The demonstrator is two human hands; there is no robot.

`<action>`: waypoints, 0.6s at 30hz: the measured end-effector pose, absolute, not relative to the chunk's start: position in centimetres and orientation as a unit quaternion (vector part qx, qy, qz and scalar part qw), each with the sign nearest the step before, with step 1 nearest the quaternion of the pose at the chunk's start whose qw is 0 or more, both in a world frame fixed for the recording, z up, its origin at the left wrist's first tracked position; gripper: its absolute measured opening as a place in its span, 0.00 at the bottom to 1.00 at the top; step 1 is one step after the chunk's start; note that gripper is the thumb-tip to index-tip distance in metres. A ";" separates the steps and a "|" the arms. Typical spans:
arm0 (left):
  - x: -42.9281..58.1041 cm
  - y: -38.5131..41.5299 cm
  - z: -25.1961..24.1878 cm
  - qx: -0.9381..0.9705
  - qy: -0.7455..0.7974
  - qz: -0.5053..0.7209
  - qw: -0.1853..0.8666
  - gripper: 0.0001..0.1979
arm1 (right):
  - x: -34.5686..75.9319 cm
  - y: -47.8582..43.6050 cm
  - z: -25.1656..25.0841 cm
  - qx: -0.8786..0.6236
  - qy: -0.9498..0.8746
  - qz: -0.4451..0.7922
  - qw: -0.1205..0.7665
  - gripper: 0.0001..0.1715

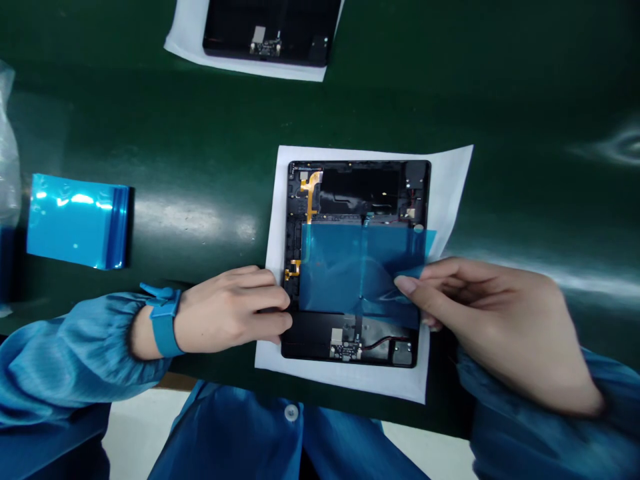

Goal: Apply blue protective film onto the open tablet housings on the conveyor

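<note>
An opened black tablet chassis point(357, 189) lies on a white paper sheet point(450, 180) on the green bench. A blue translucent film point(345, 267) covers its middle. My right hand point(500, 320) pinches the film's right edge between thumb and fingers, and that edge is lifted and creased. My left hand point(235, 310) rests on the chassis's left edge with fingers curled against it, pressing it down. A blue strap point(165, 320) circles my left wrist.
A stack of blue films point(77, 220) lies at the left. A clear plastic bag point(7, 160) sits at the far left edge. A second black chassis point(273, 30) on white paper lies at the top. The bench's front edge runs below my hands.
</note>
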State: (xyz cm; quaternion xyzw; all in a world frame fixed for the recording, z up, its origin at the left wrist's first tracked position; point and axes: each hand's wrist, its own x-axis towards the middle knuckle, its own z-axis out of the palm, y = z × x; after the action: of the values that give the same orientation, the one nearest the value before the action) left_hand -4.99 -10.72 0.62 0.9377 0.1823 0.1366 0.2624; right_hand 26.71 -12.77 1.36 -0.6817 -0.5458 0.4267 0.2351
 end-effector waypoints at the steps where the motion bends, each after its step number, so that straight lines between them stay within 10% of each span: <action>1: -5.0 -10.7 0.6 0.937 0.182 0.137 0.263 0.08 | 26.7 -12.7 1.3 -0.680 -0.547 0.427 0.236 0.19; 18: -5.0 -10.6 1.1 0.932 0.194 0.109 0.285 0.08 | 26.0 -12.6 1.1 -0.682 -0.540 0.423 0.254 0.22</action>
State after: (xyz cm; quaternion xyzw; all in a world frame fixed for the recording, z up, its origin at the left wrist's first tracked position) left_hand -5.00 -10.59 1.06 0.9324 0.1945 0.1088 0.2847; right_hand 26.01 -12.64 1.14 -0.6819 -0.5401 0.4227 0.2543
